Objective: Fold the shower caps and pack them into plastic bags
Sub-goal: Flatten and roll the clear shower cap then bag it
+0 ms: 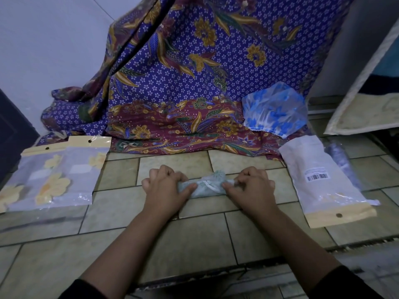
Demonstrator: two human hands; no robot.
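The left hand (166, 186) and the right hand (250, 186) rest knuckles-up on the tiled floor (194, 244). Each has its fingers curled and its thumb turned inward, pinching one end of the pale green shower cap (210, 184). The cap lies between them, touching the floor, gathered into a narrow bundle. Its long axis runs left to right across the person's front, so each hand holds the end on its own side and neither is nearer than the other. The white elastic hem shows near the middle of the bundle.

By my reading the folding is in hand and not finished: the bundle looks loosely bunched, and another fold end over end would probably be needed before it fits a bag.

An empty plastic bag (323, 180) with a barcode label lies toward the floor's right edge, just beyond the right hand. It lies lengthwise away from the person, with its card header at the near end. That hand is the natural one to reach for it. Where its opening lies I cannot tell.

Toward the left edge lie packed bags (54, 175) showing yellow flowers. At the far side a blue-flowered shower cap (274, 111) lies unfolded on a batik cloth (172, 93).
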